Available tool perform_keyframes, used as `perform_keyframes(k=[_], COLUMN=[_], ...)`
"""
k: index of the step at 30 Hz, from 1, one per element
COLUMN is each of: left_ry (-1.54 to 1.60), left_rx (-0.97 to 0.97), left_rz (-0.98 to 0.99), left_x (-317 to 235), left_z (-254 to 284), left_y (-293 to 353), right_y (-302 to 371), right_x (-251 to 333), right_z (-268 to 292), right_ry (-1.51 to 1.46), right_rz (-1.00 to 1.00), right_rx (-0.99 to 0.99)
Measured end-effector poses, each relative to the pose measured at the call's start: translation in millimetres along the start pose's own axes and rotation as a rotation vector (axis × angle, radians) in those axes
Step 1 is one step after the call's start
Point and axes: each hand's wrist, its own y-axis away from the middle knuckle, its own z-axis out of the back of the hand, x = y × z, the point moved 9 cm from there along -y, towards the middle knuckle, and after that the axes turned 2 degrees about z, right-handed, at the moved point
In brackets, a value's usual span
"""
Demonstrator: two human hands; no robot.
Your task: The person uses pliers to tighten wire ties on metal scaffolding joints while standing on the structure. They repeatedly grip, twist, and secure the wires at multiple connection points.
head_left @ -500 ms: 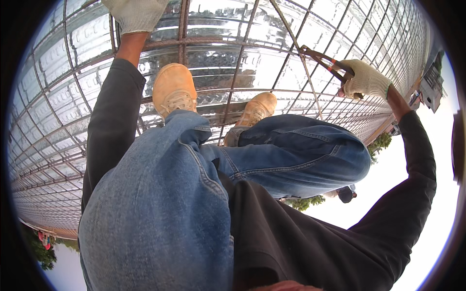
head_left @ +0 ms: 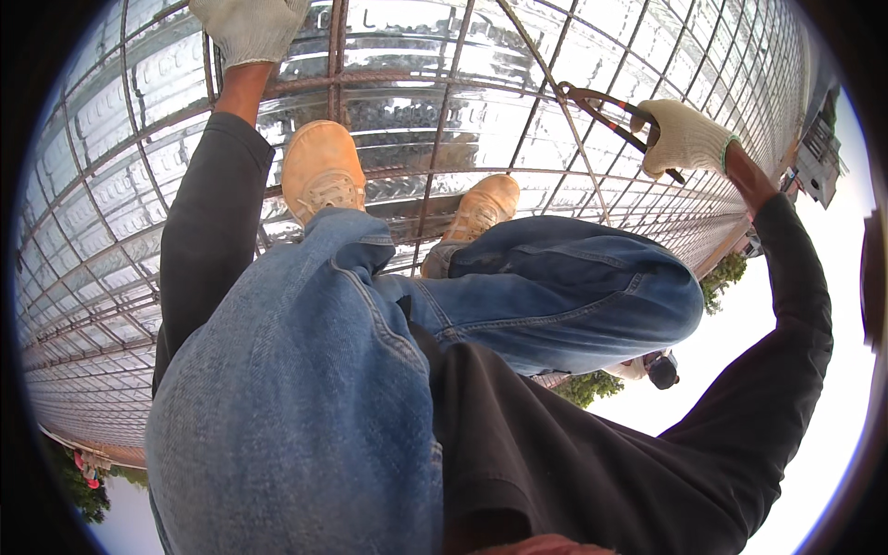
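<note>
My right hand (head_left: 689,139), in a whitish knit glove, is closed around the handles of pincers (head_left: 606,116) with dark metal and red-orange parts. The handles stand apart, and one end pokes out below my palm. Their jaws lie against or just over a thin diagonal rod (head_left: 575,134) on the rebar mesh (head_left: 435,171); contact is unclear. At the upper left, my gloved left hand (head_left: 248,28) reaches down beside some bars. The picture's top edge cuts off its fingers, so its grip is hidden.
Shiny ribbed metal sheeting (head_left: 388,139) lies under the mesh. My tan shoes (head_left: 324,171) rest on the bars, with my bent denim-clad knees above. Another person in a dark cap (head_left: 662,372) is behind me, near trees (head_left: 592,388). A grey building (head_left: 821,157) stands far right.
My right hand and the pincers have shifted slightly left. The handles look wider apart, and my right fingers have changed their hold. The left hand stays nearly in place.
</note>
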Motion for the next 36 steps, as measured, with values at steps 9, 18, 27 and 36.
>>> perform_keyframes(k=[9, 18, 27, 36], left_ry=[-0.024, -0.015, 0.01, -0.004], left_rx=[-0.012, -0.016, -0.002, -0.012], left_rz=[-0.007, -0.014, -0.007, -0.013], left_x=[2, 4, 5, 4], left_z=[-5, -4, -2, -3], left_y=[2, 0, -1, 0], right_y=[16, -8, -19, -16], right_x=[25, -3, -33, -48], right_z=[14, 31, 11, -50], right_ry=[0.941, 0.609, -0.196, -0.648], right_rz=[0.007, 0.122, -0.162, -0.107], right_rx=[-0.568, -0.447, 0.221, 0.306])
